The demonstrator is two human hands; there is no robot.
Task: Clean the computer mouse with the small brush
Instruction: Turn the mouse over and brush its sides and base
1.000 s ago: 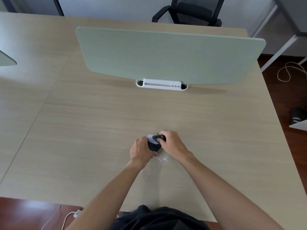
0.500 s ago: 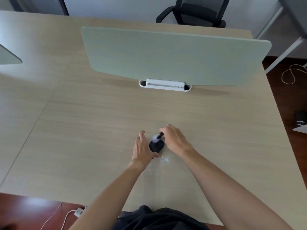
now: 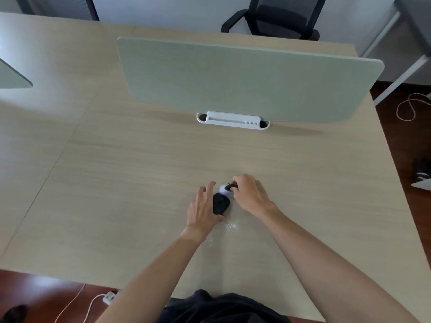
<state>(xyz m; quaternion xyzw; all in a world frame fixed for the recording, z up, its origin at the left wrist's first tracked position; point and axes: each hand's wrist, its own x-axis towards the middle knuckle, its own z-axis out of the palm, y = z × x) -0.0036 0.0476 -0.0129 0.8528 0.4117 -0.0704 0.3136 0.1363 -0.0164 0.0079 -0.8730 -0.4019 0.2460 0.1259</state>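
Observation:
A black computer mouse (image 3: 221, 203) lies on the wooden desk (image 3: 140, 183). My left hand (image 3: 202, 209) rests against its left side with the fingers spread and fairly straight, thumb at the near end. My right hand (image 3: 250, 194) pinches a small brush (image 3: 225, 189) with a dark handle and white bristles. The bristles hover at the far end of the mouse.
A pale green divider panel (image 3: 242, 78) stands across the desk behind a white cable tray (image 3: 232, 120). A black office chair (image 3: 277, 17) is beyond it. A shiny wet-looking patch (image 3: 229, 226) lies just near of the mouse. Cables run on the floor at left and right.
My left hand has opened from a grip round the mouse to spread fingers beside it. The brush has moved from on top of the mouse toward its far end.

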